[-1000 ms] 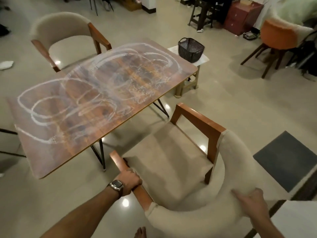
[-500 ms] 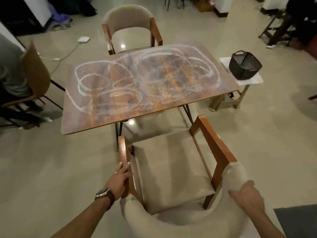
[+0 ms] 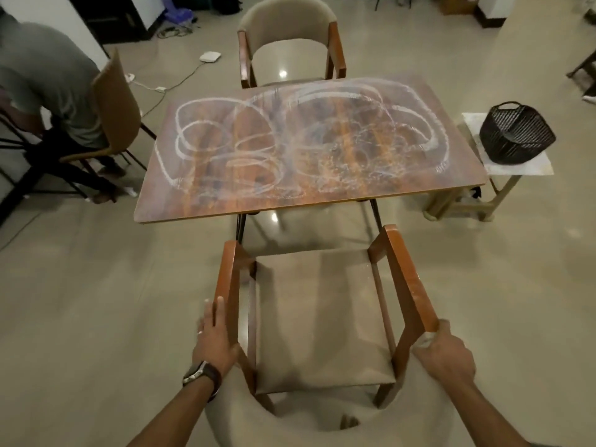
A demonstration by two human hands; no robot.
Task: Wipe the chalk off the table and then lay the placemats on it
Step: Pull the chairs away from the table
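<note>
The wooden table (image 3: 167, 201) stands ahead of me, its brown top covered with white chalk loops and smears (image 3: 290, 140). Just in front of me is a beige armchair with wooden arms (image 3: 319, 311), facing the table and set back from its near edge. My left hand (image 3: 214, 337) lies flat, fingers straight, against the outer side of the chair's left arm. My right hand (image 3: 445, 353) is closed on the back end of the right arm, where it meets the padded backrest. I see no cloth or placemats.
A second beige armchair (image 3: 287, 37) is tucked in at the table's far side. A black mesh basket (image 3: 516, 133) sits on a small white side table (image 3: 532, 167) to the right. At left a person sits on a brown chair (image 3: 113, 104). Cables lie on the floor beyond.
My view has swung round so that I now face the table squarely from behind the chair. The left hand has loosened from a grip to lying flat; the right moved from backrest to arm end.
</note>
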